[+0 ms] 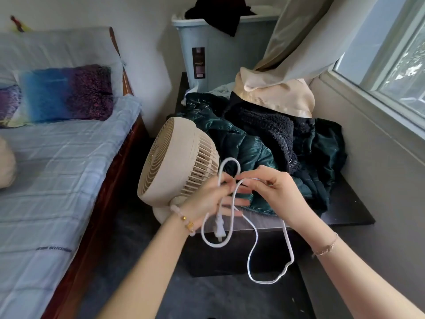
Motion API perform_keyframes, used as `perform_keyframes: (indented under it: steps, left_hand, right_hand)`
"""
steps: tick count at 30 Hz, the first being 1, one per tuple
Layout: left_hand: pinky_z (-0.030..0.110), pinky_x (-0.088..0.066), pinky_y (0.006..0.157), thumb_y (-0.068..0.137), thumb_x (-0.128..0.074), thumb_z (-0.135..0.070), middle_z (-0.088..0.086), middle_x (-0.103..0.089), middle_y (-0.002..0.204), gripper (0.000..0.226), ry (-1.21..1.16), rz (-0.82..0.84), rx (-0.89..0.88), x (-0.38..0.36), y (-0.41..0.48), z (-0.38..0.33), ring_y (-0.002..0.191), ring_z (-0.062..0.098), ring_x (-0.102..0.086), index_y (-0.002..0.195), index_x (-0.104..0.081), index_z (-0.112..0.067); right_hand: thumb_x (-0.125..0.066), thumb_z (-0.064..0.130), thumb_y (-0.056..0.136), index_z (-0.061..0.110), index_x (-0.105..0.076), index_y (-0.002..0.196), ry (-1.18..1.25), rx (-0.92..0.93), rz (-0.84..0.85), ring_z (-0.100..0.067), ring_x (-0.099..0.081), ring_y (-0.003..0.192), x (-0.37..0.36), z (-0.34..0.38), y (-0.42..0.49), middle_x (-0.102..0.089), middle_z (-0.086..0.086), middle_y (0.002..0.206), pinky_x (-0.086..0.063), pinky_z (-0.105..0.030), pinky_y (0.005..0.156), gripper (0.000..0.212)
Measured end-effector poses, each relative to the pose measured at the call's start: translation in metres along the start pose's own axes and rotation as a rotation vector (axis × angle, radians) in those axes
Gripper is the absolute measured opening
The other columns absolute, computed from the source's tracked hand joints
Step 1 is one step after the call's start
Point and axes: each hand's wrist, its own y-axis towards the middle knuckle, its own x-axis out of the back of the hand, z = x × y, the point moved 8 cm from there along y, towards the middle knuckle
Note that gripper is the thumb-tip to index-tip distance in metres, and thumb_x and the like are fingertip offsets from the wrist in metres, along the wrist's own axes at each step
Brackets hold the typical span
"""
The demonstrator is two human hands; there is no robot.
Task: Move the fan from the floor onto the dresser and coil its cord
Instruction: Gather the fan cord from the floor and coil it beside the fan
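A cream round fan stands upright on the front left corner of the dark dresser, its grille facing left. Its white cord hangs in loose loops in front of the dresser. My left hand is closed on a few cord loops, with the white plug dangling just below it. My right hand pinches the cord right next to the left hand, and a long loop drops from it toward the floor.
A pile of dark green and black clothes covers most of the dresser top, with a blue laundry bin behind it. A bed stands to the left. A wall and window close off the right. Grey floor lies below.
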Motion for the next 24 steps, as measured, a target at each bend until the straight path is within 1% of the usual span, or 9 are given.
perform_keyframes:
  steps: [2, 4, 7, 10, 15, 17, 19, 21, 24]
  left_hand:
    - [0.031, -0.056, 0.051, 0.097, -0.04, -0.015, 0.005, -0.072, 0.07, 0.013, -0.031, 0.043, 0.002, -0.017, -0.002, 0.01, 0.054, 0.022, -0.067, 0.102, -0.051, -0.01]
    - [0.021, -0.038, 0.035, 0.099, -0.034, -0.028, 0.0, -0.053, 0.045, 0.025, -0.169, 0.019, 0.014, -0.022, -0.004, 0.017, 0.032, 0.011, -0.042, 0.095, -0.051, -0.01]
    - [0.017, -0.021, 0.032, 0.092, -0.038, -0.05, -0.007, -0.031, 0.04, 0.039, -0.175, 0.093, 0.026, -0.026, -0.006, 0.019, 0.029, 0.005, -0.023, 0.081, -0.052, -0.014]
    - [0.019, -0.019, 0.034, 0.086, -0.055, -0.039, -0.007, -0.029, 0.043, 0.028, -0.049, 0.167, 0.014, -0.023, -0.015, 0.018, 0.03, 0.005, -0.024, 0.074, -0.05, -0.014]
    - [0.015, -0.027, 0.033, 0.089, -0.045, -0.034, -0.008, -0.035, 0.041, 0.029, -0.599, 0.063, -0.207, 0.013, -0.019, -0.014, 0.03, 0.002, -0.03, 0.067, -0.055, -0.017]
    - [0.018, -0.041, 0.048, 0.091, -0.044, -0.03, -0.007, -0.046, 0.048, 0.03, -0.678, -0.085, -0.249, 0.031, -0.013, -0.016, 0.042, 0.005, -0.044, 0.067, -0.054, -0.016]
    - [0.029, -0.052, 0.074, 0.093, -0.044, -0.027, 0.002, -0.066, 0.074, 0.025, -0.591, -0.209, -0.24, 0.036, -0.008, -0.01, 0.076, 0.013, -0.065, 0.082, -0.059, -0.011]
    - [0.038, -0.049, 0.091, 0.091, -0.043, -0.03, 0.011, -0.065, 0.115, 0.036, -0.519, -0.214, -0.199, 0.025, -0.005, 0.001, 0.114, 0.023, -0.058, 0.114, -0.054, -0.004]
    - [0.046, -0.04, 0.106, 0.088, -0.041, -0.038, 0.011, -0.058, 0.132, 0.05, -0.528, -0.116, -0.149, 0.001, -0.005, 0.01, 0.125, 0.025, -0.051, 0.125, -0.047, -0.003]
  right_hand:
    - [-0.064, 0.004, 0.084, 0.02, -0.074, 0.086, -0.027, -0.022, -0.004, 0.0, -0.063, 0.072, -0.001, 0.002, 0.003, -0.068, 0.003, 0.076, -0.048, -0.013, 0.068, 0.018]
    - [-0.07, 0.007, 0.08, 0.016, -0.071, 0.084, -0.013, -0.054, -0.022, 0.003, -0.059, 0.062, 0.001, 0.0, 0.004, -0.07, 0.003, 0.072, -0.043, -0.009, 0.062, 0.009]
    - [-0.076, 0.025, 0.073, 0.017, -0.058, 0.086, -0.068, -0.114, -0.042, 0.0, -0.045, 0.047, 0.004, -0.01, 0.001, -0.065, 0.003, 0.06, -0.035, -0.01, 0.052, 0.024]
    - [-0.076, 0.04, 0.069, 0.022, -0.053, 0.081, 0.007, -0.241, 0.018, -0.009, -0.041, 0.047, 0.005, -0.027, -0.005, -0.055, 0.001, 0.056, -0.035, -0.021, 0.049, 0.031]
    - [-0.068, 0.025, 0.08, 0.015, -0.063, 0.087, 0.374, -0.373, 0.249, -0.014, -0.053, 0.052, -0.012, -0.048, -0.036, -0.059, -0.001, 0.054, -0.049, -0.022, 0.064, 0.013]
    - [-0.067, 0.018, 0.084, 0.01, -0.061, 0.091, 0.361, -0.379, 0.153, -0.015, -0.052, 0.048, -0.012, -0.053, -0.042, -0.059, -0.002, 0.054, -0.049, -0.024, 0.059, 0.011]
    - [-0.063, 0.015, 0.087, 0.008, -0.06, 0.083, 0.355, -0.33, -0.049, -0.015, -0.048, 0.04, -0.005, -0.048, -0.039, -0.06, -0.003, 0.053, -0.042, -0.022, 0.047, 0.008]
    - [-0.063, 0.015, 0.087, 0.01, -0.059, 0.076, 0.299, -0.276, -0.14, -0.015, -0.047, 0.035, -0.006, -0.036, -0.035, -0.062, -0.005, 0.053, -0.039, -0.022, 0.04, 0.012]
    - [-0.065, 0.016, 0.085, 0.01, -0.062, 0.074, 0.141, -0.191, -0.036, -0.014, -0.049, 0.036, -0.028, -0.019, -0.032, -0.063, -0.006, 0.055, -0.041, -0.022, 0.04, 0.013]
